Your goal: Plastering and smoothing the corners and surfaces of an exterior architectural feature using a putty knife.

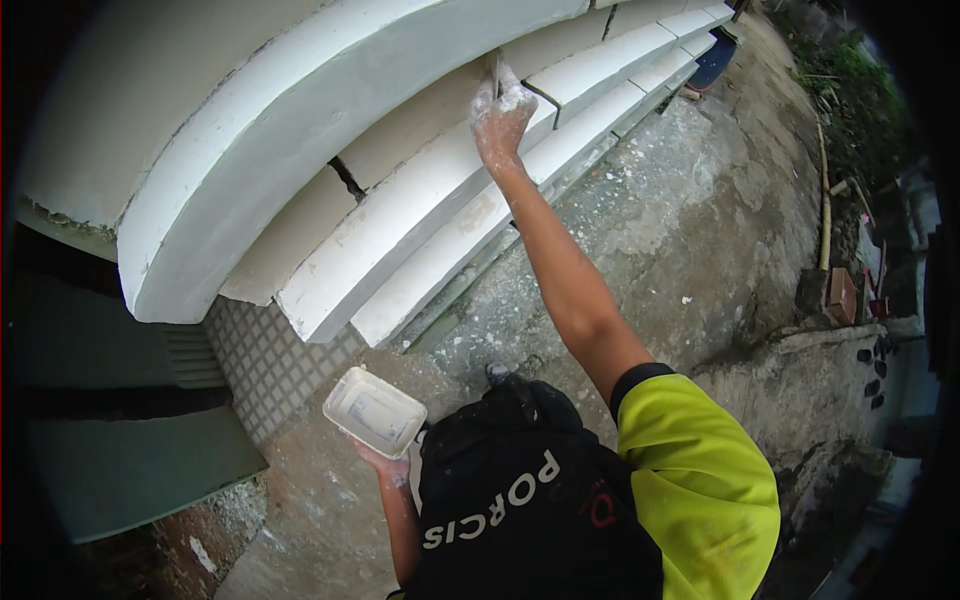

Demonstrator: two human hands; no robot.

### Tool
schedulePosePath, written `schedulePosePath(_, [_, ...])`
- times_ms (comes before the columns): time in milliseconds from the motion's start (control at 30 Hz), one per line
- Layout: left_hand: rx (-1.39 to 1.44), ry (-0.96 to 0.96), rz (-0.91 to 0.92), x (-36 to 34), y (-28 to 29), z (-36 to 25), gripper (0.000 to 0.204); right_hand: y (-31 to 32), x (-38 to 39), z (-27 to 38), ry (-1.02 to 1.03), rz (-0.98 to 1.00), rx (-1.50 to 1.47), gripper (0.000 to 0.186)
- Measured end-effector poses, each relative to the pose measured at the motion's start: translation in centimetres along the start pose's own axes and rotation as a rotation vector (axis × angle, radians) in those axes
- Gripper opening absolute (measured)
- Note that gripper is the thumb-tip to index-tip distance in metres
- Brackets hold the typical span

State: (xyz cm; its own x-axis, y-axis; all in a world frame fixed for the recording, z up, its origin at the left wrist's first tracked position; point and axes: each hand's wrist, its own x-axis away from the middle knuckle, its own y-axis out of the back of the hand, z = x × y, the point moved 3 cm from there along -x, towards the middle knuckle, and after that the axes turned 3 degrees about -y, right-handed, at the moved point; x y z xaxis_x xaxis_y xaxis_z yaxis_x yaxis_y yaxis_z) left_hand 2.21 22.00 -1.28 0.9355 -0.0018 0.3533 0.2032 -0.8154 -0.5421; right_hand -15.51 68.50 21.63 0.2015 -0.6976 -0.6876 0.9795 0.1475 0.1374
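While the left hand (pixel 385 462) cradles a white tray (pixel 374 411), the putty-caked right hand (pixel 500 115) grips a tool (pixel 496 70) against white moulding (pixel 400 215)

right hand (pixel 500 115): raised, arm outstretched, fingers closed, paste-smeared | left hand (pixel 383 462): low, elbow bent, fingers gripping from beneath

My right hand (pixel 500 115), caked in white, is raised to the white stepped moulding (pixel 400 215) and grips a thin tool (pixel 497 70) against a joint. My left hand (pixel 385 462) holds a white rectangular tray (pixel 374 411) from below, above the concrete ground (pixel 690 220).
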Motion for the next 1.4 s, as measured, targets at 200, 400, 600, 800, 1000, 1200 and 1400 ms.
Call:
schedulePosePath(200, [0.053,0.001,0.044,0.3,-2.8,0.8,0.064,1.6,5.1,4.5,0.055,0.126,-0.473,0.029])
schedulePosePath(400, [-0.276,-0.082,-0.011,1.5,-5.0,0.3,0.064,3.3,-4.4,-4.7,-0.253,-0.128,-0.28,0.03])
schedulePosePath(600, [0.086,0.04,-0.044,0.3,-0.3,3.7,0.06,0.4,-2.8,-4.5,0.087,-0.121,-0.14,0.029])
schedulePosePath(800, [0.147,0.064,-0.019,1.1,-2.2,3.3,0.056,3.4,1.8,-2.6,-0.317,0.03,-0.398,0.032])
schedulePosePath(1000, [0.032,0.029,0.027,0.9,-2.6,4.0,0.06,3.1,-1.4,-7.2,-0.515,0.059,-0.381,0.034])
schedulePosePath(1200, [0.164,0.056,-0.077,1.9,-3.9,4.6,0.052,2.2,-0.6,-9.6,-0.31,-0.079,-0.342,0.029])
schedulePosePath(1400, [-0.185,-0.075,0.016,1.9,-1.8,3.7,0.061,7.4,-1.7,-6.5,-0.218,0.348,-0.103,0.028])
